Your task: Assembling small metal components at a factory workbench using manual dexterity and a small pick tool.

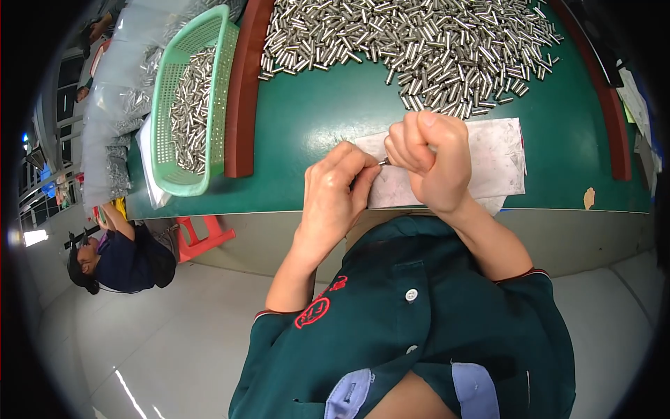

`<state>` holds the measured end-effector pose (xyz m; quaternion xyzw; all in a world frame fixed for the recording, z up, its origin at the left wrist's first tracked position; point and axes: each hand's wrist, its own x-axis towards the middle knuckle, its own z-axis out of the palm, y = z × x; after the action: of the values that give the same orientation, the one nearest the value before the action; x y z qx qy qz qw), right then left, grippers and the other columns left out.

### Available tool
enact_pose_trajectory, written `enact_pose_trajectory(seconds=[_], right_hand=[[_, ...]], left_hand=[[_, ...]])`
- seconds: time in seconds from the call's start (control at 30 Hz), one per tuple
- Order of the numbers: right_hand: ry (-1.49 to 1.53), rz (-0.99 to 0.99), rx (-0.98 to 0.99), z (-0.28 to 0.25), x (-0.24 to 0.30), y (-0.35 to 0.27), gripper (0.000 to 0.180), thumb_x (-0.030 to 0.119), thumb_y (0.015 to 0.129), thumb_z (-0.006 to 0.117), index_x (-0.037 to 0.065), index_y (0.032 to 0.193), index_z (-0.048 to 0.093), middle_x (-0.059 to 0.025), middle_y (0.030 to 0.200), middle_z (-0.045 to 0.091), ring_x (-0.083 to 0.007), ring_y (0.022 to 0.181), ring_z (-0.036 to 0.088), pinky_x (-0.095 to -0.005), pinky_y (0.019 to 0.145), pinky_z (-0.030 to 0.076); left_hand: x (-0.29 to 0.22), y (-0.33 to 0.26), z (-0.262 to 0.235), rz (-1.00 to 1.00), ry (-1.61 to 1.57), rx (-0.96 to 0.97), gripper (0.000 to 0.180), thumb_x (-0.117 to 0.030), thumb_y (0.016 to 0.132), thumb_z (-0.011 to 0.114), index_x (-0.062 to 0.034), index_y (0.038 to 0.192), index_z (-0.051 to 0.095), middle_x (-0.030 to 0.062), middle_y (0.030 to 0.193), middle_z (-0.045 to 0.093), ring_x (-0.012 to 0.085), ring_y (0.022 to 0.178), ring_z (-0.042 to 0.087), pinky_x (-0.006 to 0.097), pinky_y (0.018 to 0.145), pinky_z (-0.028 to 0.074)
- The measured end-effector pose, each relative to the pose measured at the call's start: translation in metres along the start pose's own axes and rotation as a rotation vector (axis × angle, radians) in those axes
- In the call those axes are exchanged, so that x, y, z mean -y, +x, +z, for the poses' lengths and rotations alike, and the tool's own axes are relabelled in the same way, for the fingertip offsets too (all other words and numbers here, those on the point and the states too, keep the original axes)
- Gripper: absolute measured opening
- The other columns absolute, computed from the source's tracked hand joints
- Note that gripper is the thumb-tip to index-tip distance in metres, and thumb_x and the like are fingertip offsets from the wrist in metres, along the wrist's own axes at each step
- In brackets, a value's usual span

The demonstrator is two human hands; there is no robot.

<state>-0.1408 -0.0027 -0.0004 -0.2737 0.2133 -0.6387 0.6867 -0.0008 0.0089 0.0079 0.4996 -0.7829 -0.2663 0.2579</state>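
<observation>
Above the near edge of the green table, my two hands meet. My left hand (333, 187) is closed in a pinch, fingertips on a small metal pin (383, 162) that pokes out toward the right. Only a short, dark-and-silver bit of that pin shows between the hands. My right hand (436, 157) is curled into a fist against the pin's other end; whatever lies inside its fingers is hidden. Beneath both hands lies a stained white cloth or paper sheet (499, 153). Beyond them spreads a large heap of short silver metal cylinders (447, 49).
A red-brown rail (244, 105) bounds the work area at left, another rail (614, 133) at right. Left of it stands a light green basket (164, 133) of small metal pieces, beside clear plastic bags (105, 105). A co-worker (132, 258) sits near a red stool (202, 237).
</observation>
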Motion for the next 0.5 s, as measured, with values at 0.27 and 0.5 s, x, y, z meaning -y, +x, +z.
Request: enact_pose_trajectory(seconds=[0.27,0.5], right_hand=[[-0.258,-0.028,-0.002,0.01,0.003,-0.004,0.037,0.015,0.082,0.035,0.008,0.047,0.026,0.0024,0.044,0.023,-0.0079,0.042,0.02,-0.0252,0.042,0.018],[-0.11,-0.06,0.037,-0.004,-0.003,0.0,0.03,0.01,0.081,0.035,0.005,0.053,0.027,0.0014,0.047,0.027,-0.0061,0.042,0.023,-0.0242,0.04,0.019]], left_hand=[[-0.003,-0.001,0.001,-0.004,-0.002,-0.038,0.009,0.004,0.065,0.062,0.0004,0.069,0.055,0.0114,0.065,0.052,0.0291,0.054,0.052,0.035,0.048,0.041],[-0.008,-0.002,0.002,-0.008,0.035,-0.048,0.008,0.002,0.066,0.062,0.0002,0.071,0.056,0.0124,0.067,0.053,0.0298,0.056,0.052,0.035,0.05,0.041]])
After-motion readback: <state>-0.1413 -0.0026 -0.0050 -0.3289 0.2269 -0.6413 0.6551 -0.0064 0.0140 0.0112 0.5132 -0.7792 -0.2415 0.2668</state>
